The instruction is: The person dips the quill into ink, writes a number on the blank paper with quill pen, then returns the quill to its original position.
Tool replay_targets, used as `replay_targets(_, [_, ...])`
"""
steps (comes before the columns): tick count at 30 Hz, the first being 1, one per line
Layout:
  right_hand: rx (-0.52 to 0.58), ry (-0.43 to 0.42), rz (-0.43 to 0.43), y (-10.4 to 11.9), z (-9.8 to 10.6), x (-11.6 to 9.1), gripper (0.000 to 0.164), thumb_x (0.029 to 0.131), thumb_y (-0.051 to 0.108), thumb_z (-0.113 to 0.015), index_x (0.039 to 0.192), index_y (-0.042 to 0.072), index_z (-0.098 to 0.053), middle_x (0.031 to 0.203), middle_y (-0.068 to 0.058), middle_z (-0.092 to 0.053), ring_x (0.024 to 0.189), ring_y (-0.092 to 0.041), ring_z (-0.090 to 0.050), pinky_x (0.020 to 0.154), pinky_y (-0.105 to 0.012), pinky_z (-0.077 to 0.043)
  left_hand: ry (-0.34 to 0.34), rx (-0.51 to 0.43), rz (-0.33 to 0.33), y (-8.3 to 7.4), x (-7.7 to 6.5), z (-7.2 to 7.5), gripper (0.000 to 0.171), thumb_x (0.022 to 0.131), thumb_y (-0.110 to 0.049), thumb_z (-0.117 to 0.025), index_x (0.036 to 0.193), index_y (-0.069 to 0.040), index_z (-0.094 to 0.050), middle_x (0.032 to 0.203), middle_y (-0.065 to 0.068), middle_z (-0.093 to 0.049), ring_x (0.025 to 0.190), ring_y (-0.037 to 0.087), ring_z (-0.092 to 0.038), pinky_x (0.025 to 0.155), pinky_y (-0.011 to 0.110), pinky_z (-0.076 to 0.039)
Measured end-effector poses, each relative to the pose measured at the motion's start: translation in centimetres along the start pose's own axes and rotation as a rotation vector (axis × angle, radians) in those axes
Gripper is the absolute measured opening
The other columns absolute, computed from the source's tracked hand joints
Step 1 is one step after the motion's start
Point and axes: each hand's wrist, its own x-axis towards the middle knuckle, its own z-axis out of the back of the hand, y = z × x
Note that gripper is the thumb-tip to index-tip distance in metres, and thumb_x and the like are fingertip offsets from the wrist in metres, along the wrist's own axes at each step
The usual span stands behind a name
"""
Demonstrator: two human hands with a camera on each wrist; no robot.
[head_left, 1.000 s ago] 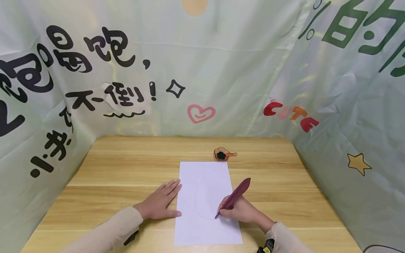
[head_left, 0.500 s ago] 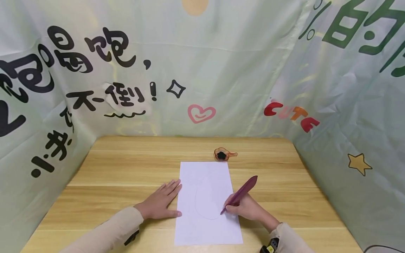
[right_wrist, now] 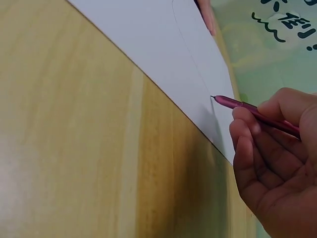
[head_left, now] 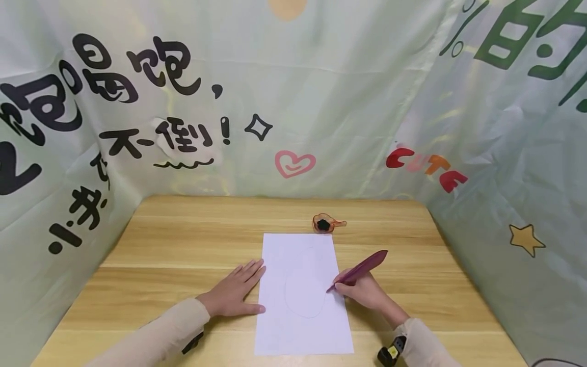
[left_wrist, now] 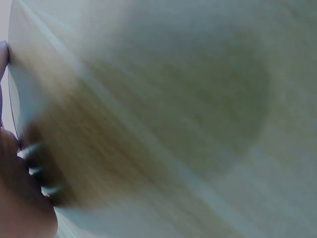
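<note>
A white sheet of paper [head_left: 293, 336] lies on the wooden table with a thin oval outline drawn on it, its right side running up to the pen tip. My right hand [head_left: 359, 292] pinches a dark red pen [head_left: 364, 267] with a wide, feather-like upper end. In the right wrist view the tip of the pen [right_wrist: 228, 101] meets the paper [right_wrist: 148, 34] at the end of the line. My left hand [head_left: 236, 290] rests with spread, straight fingers at the paper's left edge. Only part of the left hand [left_wrist: 25, 203] shows in the left wrist view.
Just beyond the paper's top edge sits a small amber-coloured dish with a handle [head_left: 340, 224] and a black shape in its middle. The wooden table [head_left: 183, 229] is bordered by pale green printed cloth [head_left: 348, 102] at the back and both sides.
My right hand and the pen have moved up and to the right along the paper, lengthening the curve's right side. The left hand stays at the paper's edge.
</note>
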Motion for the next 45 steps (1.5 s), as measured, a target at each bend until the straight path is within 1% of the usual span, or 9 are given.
replay_targets(7, [0.012, -0.049, -0.010, -0.3, 0.2, 0.8, 0.009, 0.081, 0.014, -0.064, 0.086, 0.007, -0.067, 0.068, -0.002, -0.061, 0.050, -0.010, -0.050, 0.043, -0.023, -0.043, 0.003, -0.011, 0.004, 0.0, 0.1, 0.1, 0.095, 0.076, -0.072, -0.039, 0.143, -0.009, -0.014, 0.149, 0.006, -0.006, 0.135, 0.027, -0.007, 0.106, 0.048, -0.015])
replay_targets(11, [0.008, -0.071, -0.048, 0.2, 0.1, 1.4, 0.009, 0.081, 0.013, -0.064, 0.087, 0.008, -0.067, 0.064, -0.001, -0.059, 0.047, -0.009, -0.049, 0.042, -0.023, -0.042, -0.001, -0.004, 0.006, 0.0, 0.1, 0.1, 0.095, 0.076, -0.072, -0.039, 0.143, -0.009, -0.014, 0.149, 0.005, -0.006, 0.135, 0.026, -0.008, 0.106, 0.048, -0.015])
replay_targets(15, [0.036, -0.086, -0.080, 0.4, -0.2, 2.2, 0.009, 0.080, 0.008, -0.065, 0.088, 0.004, -0.067, 0.065, -0.005, -0.060, 0.048, -0.011, -0.048, 0.042, -0.023, -0.041, 0.000, -0.006, 0.008, -0.1, 0.1, 0.1, 0.095, 0.076, -0.072, -0.039, 0.143, -0.009, -0.014, 0.149, 0.005, -0.006, 0.135, 0.026, -0.008, 0.106, 0.048, -0.015])
replay_targets(18, [0.046, -0.104, -0.069, 0.4, -0.5, 2.8, 0.010, 0.079, 0.007, -0.066, 0.087, 0.002, -0.068, 0.070, -0.007, -0.062, 0.051, -0.012, -0.048, 0.043, -0.022, -0.040, 0.000, -0.013, 0.006, -0.2, 0.0, 0.2, 0.095, 0.076, -0.071, -0.039, 0.143, -0.009, -0.014, 0.149, 0.006, -0.007, 0.135, 0.027, -0.008, 0.106, 0.048, -0.015])
replay_targets(25, [0.012, -0.125, -0.038, 0.6, -1.5, 3.8, 0.007, 0.077, 0.013, -0.068, 0.084, 0.009, -0.068, 0.073, 0.000, -0.064, 0.054, -0.010, -0.050, 0.047, -0.021, -0.042, -0.002, -0.013, 0.003, -0.2, 0.1, 0.2, 0.095, 0.076, -0.071, -0.039, 0.143, -0.008, -0.015, 0.149, 0.007, -0.008, 0.135, 0.027, -0.009, 0.106, 0.049, -0.015])
replay_targets(30, [0.030, -0.108, 0.003, 0.9, -2.5, 4.4, 0.007, 0.077, 0.012, -0.068, 0.084, 0.010, -0.068, 0.075, 0.001, -0.065, 0.057, -0.010, -0.053, 0.049, -0.023, -0.045, 0.000, -0.025, 0.006, -0.2, 0.1, 0.3, 0.095, 0.077, -0.070, -0.041, 0.143, -0.008, -0.014, 0.149, 0.006, -0.007, 0.135, 0.026, -0.008, 0.106, 0.049, -0.014])
replay_targets(35, [0.038, -0.080, 0.017, 1.4, -3.7, 4.9, 0.007, 0.076, 0.012, -0.069, 0.083, 0.011, -0.069, 0.074, 0.001, -0.065, 0.058, -0.010, -0.055, 0.051, -0.023, -0.047, -0.012, -0.031, 0.003, -0.2, 0.0, 0.3, 0.094, 0.077, -0.070, -0.042, 0.143, -0.008, -0.015, 0.149, 0.007, -0.008, 0.135, 0.027, -0.009, 0.106, 0.049, -0.014])
replay_targets(39, [0.039, -0.031, 0.041, 2.1, -4.5, 5.0, 0.008, 0.077, 0.013, -0.069, 0.085, 0.011, -0.068, 0.076, 0.002, -0.065, 0.060, -0.008, -0.054, 0.053, -0.021, -0.045, -0.025, -0.030, -0.002, -0.1, 0.0, 0.0, 0.094, 0.076, -0.069, -0.044, 0.142, -0.007, -0.017, 0.149, 0.009, -0.010, 0.135, 0.029, -0.012, 0.105, 0.051, -0.016])
replay_targets(45, [0.051, 0.027, 0.131, 5.8, -5.0, 3.9, 0.010, 0.077, 0.004, -0.066, 0.086, 0.000, -0.067, 0.077, -0.008, -0.066, 0.061, -0.010, -0.054, 0.055, -0.018, -0.044, -0.026, -0.016, 0.003, 0.2, 0.1, -0.4, 0.095, 0.076, -0.072, -0.039, 0.143, -0.009, -0.016, 0.149, 0.006, -0.009, 0.135, 0.027, -0.010, 0.105, 0.050, -0.015])
